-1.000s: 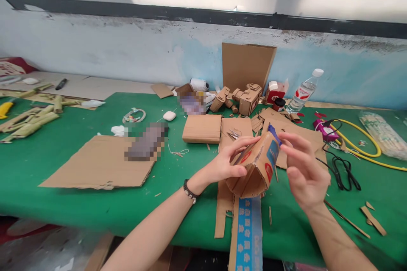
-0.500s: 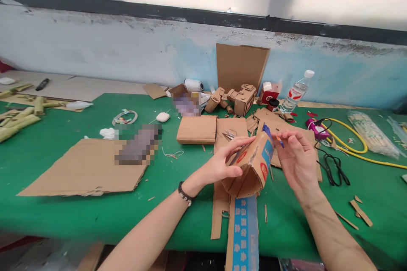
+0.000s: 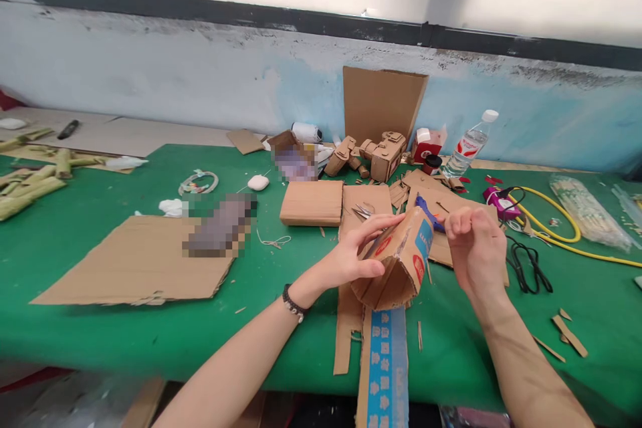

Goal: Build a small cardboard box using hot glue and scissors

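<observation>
My left hand (image 3: 354, 257) grips a folded cardboard tube (image 3: 396, 259) with red and blue print, its fingers across the top and its thumb at the near edge. The tube is tilted, its open end toward me. Behind its far right edge shows a blue tool (image 3: 424, 205), mostly hidden. My right hand (image 3: 476, 251) is closed, knuckles up, close to the blue tool; what its fingers hold, if anything, is hidden. Below the tube, a long cardboard strip with blue tape (image 3: 384, 368) hangs over the table's front edge. Scissors (image 3: 362, 212) lie just beyond my left hand.
A flat cardboard box (image 3: 311, 204) and a cardboard camera model (image 3: 386, 157) sit farther back, near a water bottle (image 3: 469, 147). At left lies a cardboard sheet (image 3: 135, 261). A purple power strip (image 3: 501, 204), black cable (image 3: 529, 264) and yellow hose (image 3: 572, 237) are at right.
My right hand's fingers have curled in from a looser, more open pose, and the hand has shifted slightly right. The left hand and the tube have hardly moved.
</observation>
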Action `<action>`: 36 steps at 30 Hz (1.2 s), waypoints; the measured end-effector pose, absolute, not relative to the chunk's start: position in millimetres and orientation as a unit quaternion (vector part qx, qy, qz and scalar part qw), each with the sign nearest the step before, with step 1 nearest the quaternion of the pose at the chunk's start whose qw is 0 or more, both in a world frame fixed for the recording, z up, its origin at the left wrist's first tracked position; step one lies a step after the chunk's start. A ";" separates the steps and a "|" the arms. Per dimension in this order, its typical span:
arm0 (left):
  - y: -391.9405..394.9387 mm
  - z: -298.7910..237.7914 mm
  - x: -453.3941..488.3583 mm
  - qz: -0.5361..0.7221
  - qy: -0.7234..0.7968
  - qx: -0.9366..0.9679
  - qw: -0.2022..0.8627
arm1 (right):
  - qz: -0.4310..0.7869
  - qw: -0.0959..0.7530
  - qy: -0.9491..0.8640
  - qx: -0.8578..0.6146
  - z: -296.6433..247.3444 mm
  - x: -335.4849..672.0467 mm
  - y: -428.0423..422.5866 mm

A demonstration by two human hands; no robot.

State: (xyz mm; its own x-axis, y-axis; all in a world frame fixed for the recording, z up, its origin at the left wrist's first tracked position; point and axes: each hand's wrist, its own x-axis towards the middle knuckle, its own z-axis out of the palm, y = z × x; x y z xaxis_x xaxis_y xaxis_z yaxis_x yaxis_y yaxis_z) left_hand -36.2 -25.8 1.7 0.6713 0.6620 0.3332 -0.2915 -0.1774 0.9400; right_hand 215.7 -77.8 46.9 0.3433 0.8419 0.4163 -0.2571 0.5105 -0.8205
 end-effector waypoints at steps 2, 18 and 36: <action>-26.3 3.3 -36.0 0.382 0.138 0.666 0.626 | 0.378 0.730 -0.476 -0.312 51.3 217.9 -82.0; -29.4 9.2 -34.9 0.382 0.137 0.667 0.625 | -0.015 0.505 -0.735 -0.452 42.7 222.6 -88.2; -26.6 3.7 -37.3 0.382 0.133 0.687 0.603 | 0.012 0.528 -0.739 -0.417 33.6 215.7 -90.7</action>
